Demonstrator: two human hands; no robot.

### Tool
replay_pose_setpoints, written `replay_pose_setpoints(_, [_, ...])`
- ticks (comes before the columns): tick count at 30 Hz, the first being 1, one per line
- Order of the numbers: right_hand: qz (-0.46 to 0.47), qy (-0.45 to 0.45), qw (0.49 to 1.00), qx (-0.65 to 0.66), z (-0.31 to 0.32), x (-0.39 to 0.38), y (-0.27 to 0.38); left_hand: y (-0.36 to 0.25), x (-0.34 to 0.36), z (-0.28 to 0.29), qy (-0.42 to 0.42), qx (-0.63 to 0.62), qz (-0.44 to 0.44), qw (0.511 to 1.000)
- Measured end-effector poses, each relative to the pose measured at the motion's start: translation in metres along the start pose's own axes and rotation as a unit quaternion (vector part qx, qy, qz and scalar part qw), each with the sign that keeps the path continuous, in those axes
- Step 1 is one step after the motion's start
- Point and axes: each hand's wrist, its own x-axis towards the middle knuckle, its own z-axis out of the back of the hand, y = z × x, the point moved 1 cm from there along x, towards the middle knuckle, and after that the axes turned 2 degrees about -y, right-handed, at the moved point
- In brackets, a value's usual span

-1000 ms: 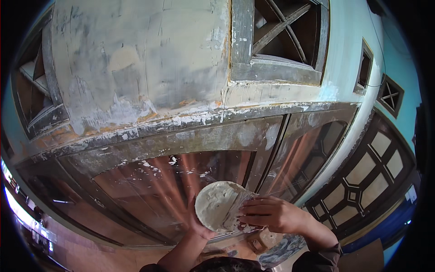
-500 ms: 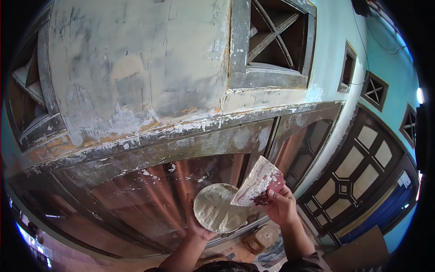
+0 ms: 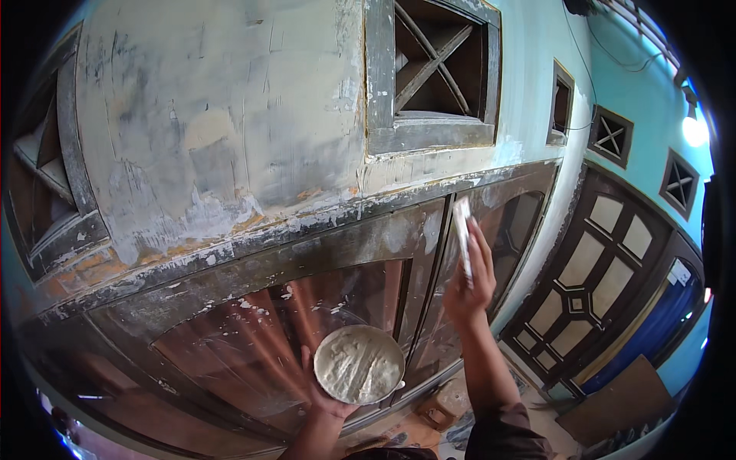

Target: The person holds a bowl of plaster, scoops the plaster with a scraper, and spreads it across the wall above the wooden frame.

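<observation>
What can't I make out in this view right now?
All in the head view:
Left hand: most fingers are hidden behind the bowl.
Bowl: its underside faces away, and putty covers its inner bottom.
Spreader: almost edge-on, so its broad faces barely show; the right hand covers its held end.
Upper window: top cut off by the picture's upper edge.
White paper, far right: too small to read.

The left hand (image 3: 330,402) is cupped in a supporting hold just past six o'clock, its forearm (image 3: 313,435) slanting toward one. Higher up, at four o'clock, the right hand (image 3: 461,299) grips with fingers (image 3: 482,257) pointing near twelve, the right forearm (image 3: 491,372) rising steeply from five o'clock
</observation>
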Motion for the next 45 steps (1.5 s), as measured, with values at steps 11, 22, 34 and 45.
replay_pose_setpoints(11, [0.103,0.082,0.980,-0.151,-0.059,0.023,-0.054,-0.017,-0.010,0.001,-0.002,0.003,-0.006,1.000])
replay_pose_setpoints(22, [0.092,0.180,0.971,-0.125,-0.070,0.023,-0.071,-0.021,0.000,0.002,0.000,0.020,-0.020,1.000])
replay_pose_setpoints(34, [0.066,0.222,0.968,-0.097,-0.069,0.004,-0.069,-0.019,0.016,0.015,-0.001,-0.003,-0.024,1.000])
replay_pose_setpoints(45, [0.082,0.134,0.984,-0.089,-0.071,0.021,-0.065,-0.011,0.024,0.015,-0.021,0.003,-0.022,1.000])
